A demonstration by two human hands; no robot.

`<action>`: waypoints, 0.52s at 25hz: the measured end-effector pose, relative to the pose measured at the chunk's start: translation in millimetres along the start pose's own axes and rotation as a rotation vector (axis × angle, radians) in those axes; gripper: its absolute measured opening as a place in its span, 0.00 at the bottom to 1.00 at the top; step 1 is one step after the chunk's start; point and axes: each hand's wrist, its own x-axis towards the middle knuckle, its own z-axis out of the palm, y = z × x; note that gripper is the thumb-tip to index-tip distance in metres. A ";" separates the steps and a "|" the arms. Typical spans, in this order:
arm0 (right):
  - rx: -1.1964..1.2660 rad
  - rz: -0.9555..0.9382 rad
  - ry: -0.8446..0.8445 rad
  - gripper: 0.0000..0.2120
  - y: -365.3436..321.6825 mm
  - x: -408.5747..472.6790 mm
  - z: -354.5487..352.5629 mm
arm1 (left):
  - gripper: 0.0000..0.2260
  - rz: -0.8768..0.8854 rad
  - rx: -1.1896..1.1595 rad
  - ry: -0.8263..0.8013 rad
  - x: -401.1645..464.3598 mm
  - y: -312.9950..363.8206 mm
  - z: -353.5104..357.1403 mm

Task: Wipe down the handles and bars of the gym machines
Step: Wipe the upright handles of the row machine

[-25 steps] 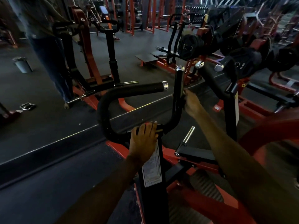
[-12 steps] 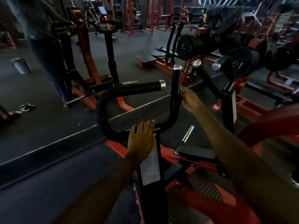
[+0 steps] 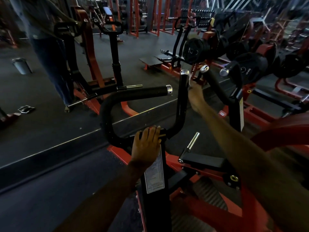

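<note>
Glossy black upright handle point(image 3: 182, 97); chrome end cap point(image 3: 184, 72); matt grip point(image 3: 142, 94).

Dim gym, dark rubber floor point(image 3: 50, 139), red frames point(image 3: 133, 17) behind.
</note>
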 end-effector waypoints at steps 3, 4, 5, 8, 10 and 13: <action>0.104 0.163 -0.061 0.07 54.0 -64.9 6.3 | 0.23 0.002 0.002 -0.019 -0.5 -0.5 -2.2; 0.051 0.166 -0.072 0.07 63.1 -84.6 0.9 | 0.23 0.000 -0.007 -0.024 -0.9 0.0 -2.7; -0.018 0.108 -0.003 0.08 63.5 -95.9 -3.1 | 0.23 -0.004 -0.013 -0.032 -1.3 0.2 -3.3; -0.288 -0.313 0.237 0.15 17.7 -66.1 -14.4 | 0.24 -0.013 -0.013 -0.059 1.4 -0.7 -5.2; -0.694 -0.568 0.062 0.20 -13.5 -28.6 -17.1 | 0.23 -0.008 -0.014 -0.065 -0.2 0.4 -4.7; -1.216 -0.784 -0.188 0.29 -10.0 -5.8 -16.1 | 0.23 -0.004 -0.008 -0.065 -0.3 -0.1 -5.3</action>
